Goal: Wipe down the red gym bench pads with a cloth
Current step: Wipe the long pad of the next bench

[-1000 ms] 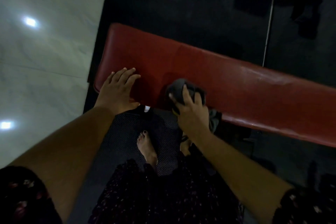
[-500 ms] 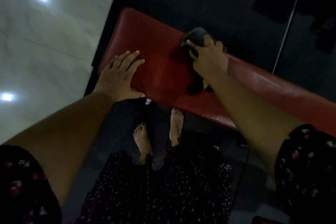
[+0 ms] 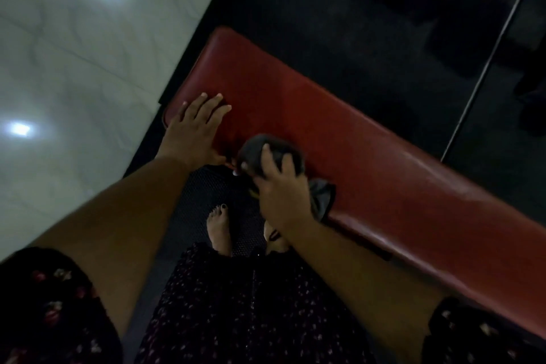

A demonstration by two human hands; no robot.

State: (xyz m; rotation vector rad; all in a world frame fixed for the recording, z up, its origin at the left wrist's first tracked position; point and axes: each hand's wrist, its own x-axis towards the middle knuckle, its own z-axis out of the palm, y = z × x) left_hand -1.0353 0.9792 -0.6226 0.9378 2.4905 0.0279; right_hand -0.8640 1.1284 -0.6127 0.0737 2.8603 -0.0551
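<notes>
Right hand (image 3: 279,183) clamped on the balled cloth (image 3: 267,154) at the pad's (image 3: 369,139) near edge, back from the far edge half a second ago. Left hand (image 3: 196,127) flat, fingers spread, bracing the left end. The pad runs long to the right, so the right hand looks best placed for that unwiped stretch.

Right hand (image 3: 280,186) presses bunched dark cloth (image 3: 266,151) on red bench pad (image 3: 384,162) near edge; left hand (image 3: 195,130) flat beside.
</notes>
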